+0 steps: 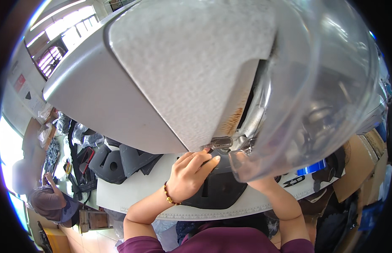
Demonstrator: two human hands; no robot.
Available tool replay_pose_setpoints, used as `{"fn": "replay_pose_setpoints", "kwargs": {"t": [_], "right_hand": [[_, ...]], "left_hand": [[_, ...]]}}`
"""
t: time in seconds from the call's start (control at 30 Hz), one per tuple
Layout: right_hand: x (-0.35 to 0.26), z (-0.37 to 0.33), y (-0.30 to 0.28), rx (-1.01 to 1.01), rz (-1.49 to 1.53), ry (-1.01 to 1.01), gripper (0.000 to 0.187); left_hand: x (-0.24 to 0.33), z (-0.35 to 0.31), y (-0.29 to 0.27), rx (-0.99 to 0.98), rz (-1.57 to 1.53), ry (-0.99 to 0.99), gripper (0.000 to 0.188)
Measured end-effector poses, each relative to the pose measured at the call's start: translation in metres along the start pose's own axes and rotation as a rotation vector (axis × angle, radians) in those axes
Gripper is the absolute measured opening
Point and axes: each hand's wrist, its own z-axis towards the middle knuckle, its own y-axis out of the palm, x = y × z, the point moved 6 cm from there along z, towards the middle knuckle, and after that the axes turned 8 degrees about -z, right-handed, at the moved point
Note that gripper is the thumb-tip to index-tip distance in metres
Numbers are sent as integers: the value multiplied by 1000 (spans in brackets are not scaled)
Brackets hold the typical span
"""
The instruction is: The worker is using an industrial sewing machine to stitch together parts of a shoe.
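Note:
A grey sewing machine head [191, 71] fills the upper view, with a clear plastic guard [330, 105] curving over its right side. Beneath the machine's metal foot area [223, 142], a black panel [221, 192] with a slot lies on the white table. My left hand [189, 173], wearing a beaded bracelet, is at the panel's left side with fingers bent and pressed together, close to the metal parts. What its fingertips hold is hidden. My right hand [251, 168] is at the panel's right side, seen partly through the guard; its fingers are blurred there.
More black panels [107, 164] with cutouts lie at the left. Black thread snips [294, 181] and a blue roll [311, 167] are at the right. Along the table's near edge runs a ruler strip [196, 216]. Another person [48, 200] sits at the far left. Cardboard [356, 164] stands right.

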Motion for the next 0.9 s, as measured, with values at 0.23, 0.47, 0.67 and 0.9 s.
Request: {"fn": "replay_pose_setpoints", "kwargs": {"t": [0.23, 0.47, 0.67, 0.9], "right_hand": [[-19, -2, -4, 262, -218, -250, 36], [-18, -10, 8, 177, -279, -221, 42], [-21, -12, 9, 137, -107, -150, 43], [-19, -20, 20, 28, -122, -55, 47]], "left_hand": [[-6, -2, 1, -16, 0, 37, 34], [-17, -7, 2, -11, -45, -9, 39], [-33, -22, 10, -43, -117, -128, 49], [-46, -15, 9, 13, -270, -150, 49]]}}
